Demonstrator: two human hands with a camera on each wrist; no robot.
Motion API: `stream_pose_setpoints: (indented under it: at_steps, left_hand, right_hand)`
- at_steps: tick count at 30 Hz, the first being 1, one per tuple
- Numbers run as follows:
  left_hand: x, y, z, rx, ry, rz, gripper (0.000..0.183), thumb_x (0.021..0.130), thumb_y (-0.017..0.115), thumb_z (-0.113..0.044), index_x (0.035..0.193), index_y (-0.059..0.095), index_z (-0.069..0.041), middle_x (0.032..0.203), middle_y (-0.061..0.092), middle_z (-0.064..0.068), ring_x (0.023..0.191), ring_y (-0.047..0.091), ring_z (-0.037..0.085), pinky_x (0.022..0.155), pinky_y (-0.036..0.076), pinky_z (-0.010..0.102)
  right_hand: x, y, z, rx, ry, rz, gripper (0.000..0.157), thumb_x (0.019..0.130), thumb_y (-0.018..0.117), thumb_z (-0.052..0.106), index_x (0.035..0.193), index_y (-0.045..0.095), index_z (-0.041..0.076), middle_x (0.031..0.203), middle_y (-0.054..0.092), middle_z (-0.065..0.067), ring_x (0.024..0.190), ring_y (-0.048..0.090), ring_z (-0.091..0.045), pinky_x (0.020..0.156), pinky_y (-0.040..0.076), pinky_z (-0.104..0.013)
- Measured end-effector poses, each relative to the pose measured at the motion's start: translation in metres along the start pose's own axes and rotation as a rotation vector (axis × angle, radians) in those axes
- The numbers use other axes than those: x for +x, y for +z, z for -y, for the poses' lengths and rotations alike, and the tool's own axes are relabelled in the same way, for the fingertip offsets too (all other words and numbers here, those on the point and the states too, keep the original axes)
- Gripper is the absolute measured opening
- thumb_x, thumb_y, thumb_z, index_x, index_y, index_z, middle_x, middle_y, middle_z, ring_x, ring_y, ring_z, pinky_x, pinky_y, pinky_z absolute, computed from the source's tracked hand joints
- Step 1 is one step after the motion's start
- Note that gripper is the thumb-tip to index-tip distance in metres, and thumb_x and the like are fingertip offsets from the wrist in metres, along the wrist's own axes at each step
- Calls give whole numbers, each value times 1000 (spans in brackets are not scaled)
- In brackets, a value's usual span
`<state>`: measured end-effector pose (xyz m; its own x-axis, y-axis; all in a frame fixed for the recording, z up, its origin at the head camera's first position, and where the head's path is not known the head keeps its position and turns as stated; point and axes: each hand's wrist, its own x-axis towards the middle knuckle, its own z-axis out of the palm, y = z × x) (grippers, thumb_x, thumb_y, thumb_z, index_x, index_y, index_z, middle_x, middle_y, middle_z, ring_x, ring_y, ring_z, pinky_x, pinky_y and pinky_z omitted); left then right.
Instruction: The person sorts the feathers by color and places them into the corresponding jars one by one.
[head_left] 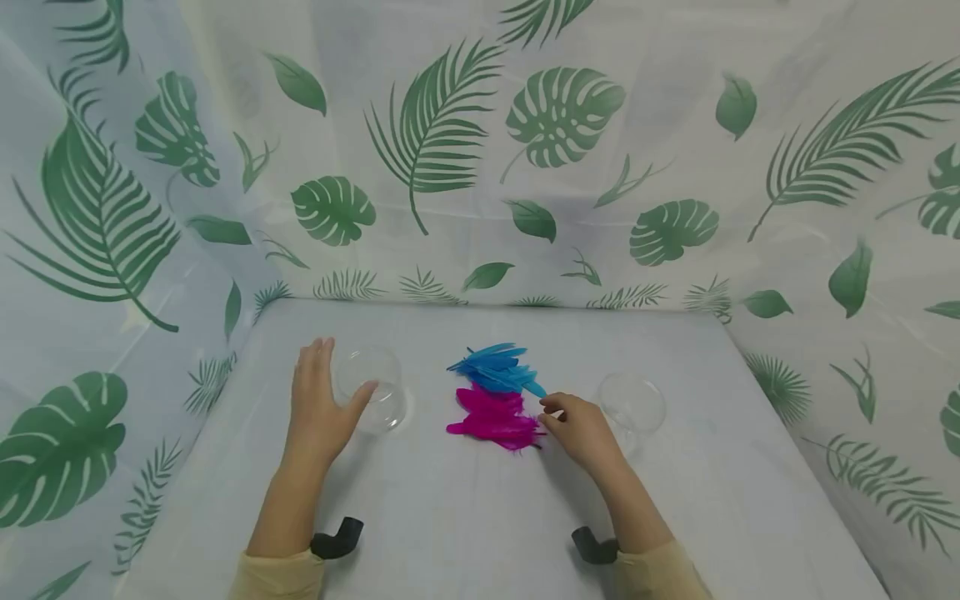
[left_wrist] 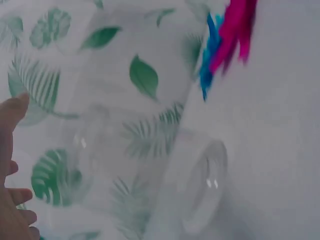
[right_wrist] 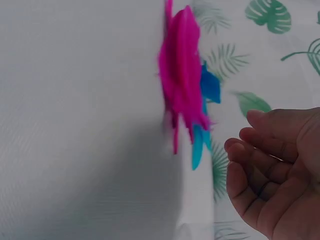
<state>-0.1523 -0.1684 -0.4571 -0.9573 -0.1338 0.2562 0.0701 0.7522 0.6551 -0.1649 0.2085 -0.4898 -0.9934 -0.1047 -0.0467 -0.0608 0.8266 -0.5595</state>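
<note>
In the head view my left hand (head_left: 321, 400) is beside a clear cylindrical jar (head_left: 389, 408), its fingers extended and the thumb spread across the near side of the jar. The left wrist view shows the see-through jar (left_wrist: 202, 187) apart from the fingertips. My right hand (head_left: 581, 427) is by the right end of two feather piles, one of blue feathers (head_left: 491, 368) and one of magenta feathers (head_left: 491, 417) nearer me. Loosely bent, its fingers (right_wrist: 237, 187) hold nothing in the right wrist view. A blue feather's tip overlaps the fingertips in the head view.
A second clear jar (head_left: 633, 404) stands right of the feathers, partly behind my right hand. The white table (head_left: 450, 517) is bordered by leaf-printed sheets (head_left: 465, 167) at the back and sides. A black curved piece (head_left: 337, 539) sits at each wrist.
</note>
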Motion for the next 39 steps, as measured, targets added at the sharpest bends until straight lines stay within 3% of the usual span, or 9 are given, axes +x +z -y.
stream_pose_setpoints:
  at_steps: [2,7,10,16,20,24,29,33,39]
  left_hand:
    - [3,1,14,-39,-50,31,103,86,69,-55,160,8,-17,165,11,16,152,9,42,118,17,66]
    - [4,14,39,-195,-199,181,121,80,73,-60,157,-16,-31,168,0,10,153,7,40,118,17,66]
    - [5,26,50,-247,-239,239,125,79,75,-59,153,-24,-38,168,1,6,153,7,39,118,15,67]
    - [11,42,59,-291,-184,243,127,79,80,-47,150,-26,-44,166,17,5,152,12,42,117,16,69]
    - [9,51,62,-300,-135,231,128,78,82,-43,155,-20,-36,165,20,6,152,13,41,117,17,68]
    - [3,56,65,-298,-122,211,126,78,83,-41,157,-15,-30,164,22,9,150,21,40,117,19,66]
    - [-6,58,68,-267,-129,207,126,78,82,-44,157,-15,-31,164,23,9,149,25,39,117,20,66]
    - [-5,58,67,-249,-134,207,125,79,80,-47,156,-16,-33,164,22,8,149,25,38,117,20,66]
    - [-1,57,65,-243,-136,208,123,79,80,-48,157,-14,-33,164,21,6,150,25,37,117,21,66]
  right_hand:
    - [5,3,-4,2,6,10,30,92,69,22,119,68,9,110,72,-5,97,66,-23,76,59,-35]
    - [11,14,-12,40,49,44,29,89,72,21,116,69,9,102,71,-4,93,66,-21,72,58,-32]
    - [15,22,-15,68,62,34,27,87,75,20,112,70,11,94,70,-1,88,64,-18,69,56,-28]
    - [22,31,-19,145,82,-13,11,88,73,17,98,73,13,86,70,1,79,60,-15,66,51,-25]
    - [21,32,-21,169,94,-24,5,88,73,16,92,73,14,85,70,2,79,59,-15,68,51,-26]
    - [17,34,-24,143,75,-6,7,88,74,20,91,73,14,84,70,5,80,59,-13,70,51,-27]
    - [12,38,-26,167,53,-2,6,89,73,22,90,72,16,84,70,6,81,61,-11,71,52,-24]
    - [12,34,-24,194,13,-9,7,89,73,15,93,71,21,86,69,7,83,63,-10,73,55,-22]
    - [13,28,-24,144,-39,-19,13,90,72,16,100,71,24,93,70,9,88,62,-10,76,56,-22]
